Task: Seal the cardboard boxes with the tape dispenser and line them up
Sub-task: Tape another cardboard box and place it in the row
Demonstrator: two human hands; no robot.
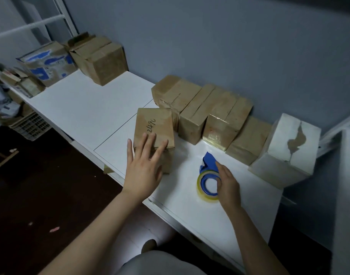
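Note:
A brown cardboard box with handwritten numbers on top stands on the white table. My left hand lies on its near end with straight, spread fingers. To the right, a blue tape dispenser with a clear tape roll lies flat on the table. My right hand curls its fingers over the dispenser's right side. Behind both, a row of several taped brown boxes runs along the wall, ending at a white-wrapped box on the right.
More brown boxes and a blue-printed box sit at the table's far left end. A plastic crate stands on the dark floor below. The table's front edge runs diagonally near my arms.

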